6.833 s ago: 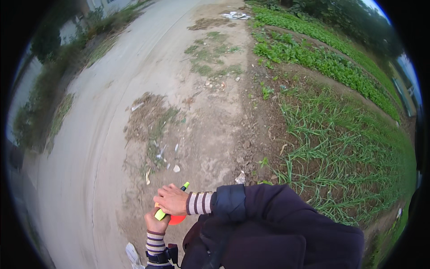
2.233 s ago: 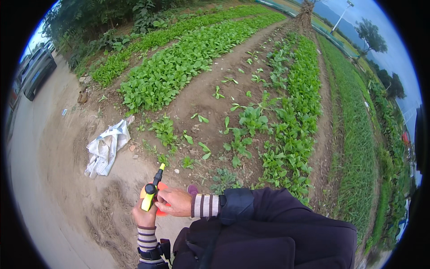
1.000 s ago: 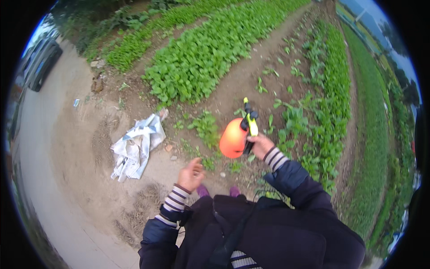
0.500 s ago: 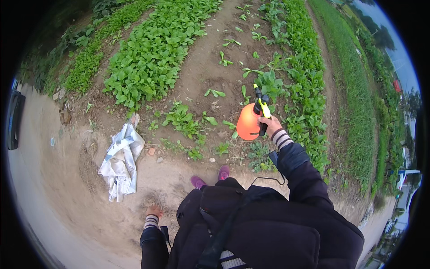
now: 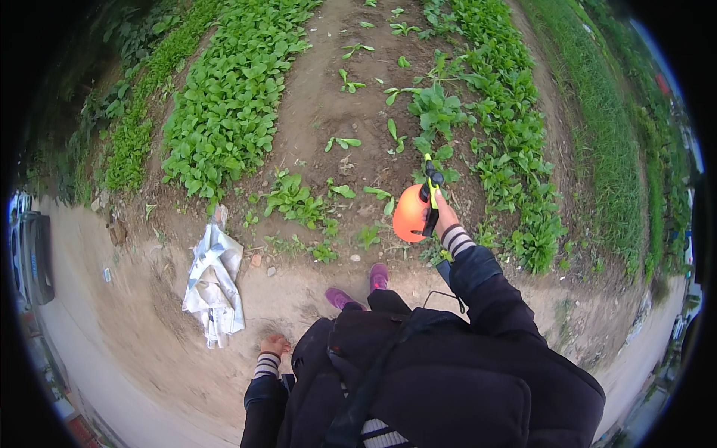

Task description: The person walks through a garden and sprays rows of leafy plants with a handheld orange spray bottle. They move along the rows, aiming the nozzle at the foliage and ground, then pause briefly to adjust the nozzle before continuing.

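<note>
My right hand [image 5: 446,213] is wrapped round the handle of an orange spray bottle [image 5: 408,216]. The bottle has a black head and a yellow-green nozzle tip and lever, with the nozzle pointing away from me toward the leafy plants [image 5: 436,112]. It is held above the near end of the planted soil. My left hand [image 5: 275,344] hangs low beside my body over bare ground, its fingers loosely bent and holding nothing I can see. The nearest thing to it is a crumpled silvery-white plastic sheet [image 5: 214,280] on the ground to its left.
Dense leafy greens [image 5: 224,97] grow in a bed on the left, with another row [image 5: 502,89] on the right. Small seedlings [image 5: 343,142] dot the soil strip [image 5: 314,112] between them. My purple shoes [image 5: 379,276] stand on the dirt edge. A parked vehicle [image 5: 35,254] is at far left.
The view has shifted, and the garden beds sit differently in it. The spray bottle has turned a little in my right hand, its lever now seen narrower. My left hand appears closer to my body.
</note>
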Tool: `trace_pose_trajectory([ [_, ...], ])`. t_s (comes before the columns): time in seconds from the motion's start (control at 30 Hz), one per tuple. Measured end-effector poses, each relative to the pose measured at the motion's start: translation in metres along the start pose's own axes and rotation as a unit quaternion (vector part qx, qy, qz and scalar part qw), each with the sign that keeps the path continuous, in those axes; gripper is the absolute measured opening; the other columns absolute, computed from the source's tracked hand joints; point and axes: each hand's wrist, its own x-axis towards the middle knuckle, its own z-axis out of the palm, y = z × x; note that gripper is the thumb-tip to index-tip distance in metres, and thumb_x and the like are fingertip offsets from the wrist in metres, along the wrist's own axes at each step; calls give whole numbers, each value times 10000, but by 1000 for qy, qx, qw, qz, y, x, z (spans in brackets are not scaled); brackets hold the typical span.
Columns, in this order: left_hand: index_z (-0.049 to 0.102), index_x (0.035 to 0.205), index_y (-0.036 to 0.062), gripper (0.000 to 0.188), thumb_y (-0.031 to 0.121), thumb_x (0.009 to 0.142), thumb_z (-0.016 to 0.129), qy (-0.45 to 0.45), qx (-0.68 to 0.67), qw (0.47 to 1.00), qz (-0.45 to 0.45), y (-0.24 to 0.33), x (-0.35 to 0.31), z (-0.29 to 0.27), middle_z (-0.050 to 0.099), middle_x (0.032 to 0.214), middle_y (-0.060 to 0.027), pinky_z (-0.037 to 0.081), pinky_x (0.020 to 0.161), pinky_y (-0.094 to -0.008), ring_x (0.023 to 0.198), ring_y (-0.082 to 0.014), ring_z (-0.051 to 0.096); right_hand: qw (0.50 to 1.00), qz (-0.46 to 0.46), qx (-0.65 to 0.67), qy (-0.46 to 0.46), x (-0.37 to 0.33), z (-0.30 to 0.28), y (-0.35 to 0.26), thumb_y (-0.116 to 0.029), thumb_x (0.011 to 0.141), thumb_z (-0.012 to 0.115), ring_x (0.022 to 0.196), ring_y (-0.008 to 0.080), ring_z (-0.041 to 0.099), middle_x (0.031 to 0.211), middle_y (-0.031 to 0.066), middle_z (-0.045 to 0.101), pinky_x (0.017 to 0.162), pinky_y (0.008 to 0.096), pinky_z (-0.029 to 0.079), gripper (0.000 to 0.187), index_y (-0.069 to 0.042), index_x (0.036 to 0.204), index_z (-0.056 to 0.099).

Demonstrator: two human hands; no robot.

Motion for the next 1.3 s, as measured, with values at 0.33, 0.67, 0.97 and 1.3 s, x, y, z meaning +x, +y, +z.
trace_pose_trajectory([
  [0.33, 482, 1000, -28, 209, 54, 807, 478, -36, 29, 999, 23, 24, 5, 16, 583, 675, -137, 430, 396, -275, 485, -190, 552, 990, 32, 77, 111, -23, -79, 37, -467, 856, 388, 516, 189, 528, 608, 76, 533, 508, 321, 459, 438, -44, 901, 489],
  [0.67, 493, 1003, -28, 221, 35, 793, 471, -22, 60, 998, 28, 36, 11, 5, 596, 698, -150, 452, 421, -273, 522, -204, 580, 982, 71, 38, 173, -25, -143, 83, -454, 851, 409, 470, 189, 516, 589, 82, 525, 467, 313, 456, 438, -28, 830, 509],
  [0.97, 505, 994, -44, 234, 4, 772, 450, -10, 74, 997, -8, 39, 3, 1, 605, 698, -167, 458, 417, -283, 511, -211, 585, 972, 117, 17, 205, 11, -153, 114, -509, 828, 419, 454, 195, 523, 572, 84, 530, 438, 323, 454, 495, -32, 737, 516],
  [1.3, 491, 1004, -29, 264, -13, 740, 486, 24, 54, 997, -57, 36, -8, -19, 605, 700, -172, 472, 430, -291, 512, -219, 585, 959, 147, 23, 242, 54, -143, 130, -500, 851, 355, 463, 217, 542, 584, 101, 546, 452, 339, 463, 543, 9, 761, 523],
])
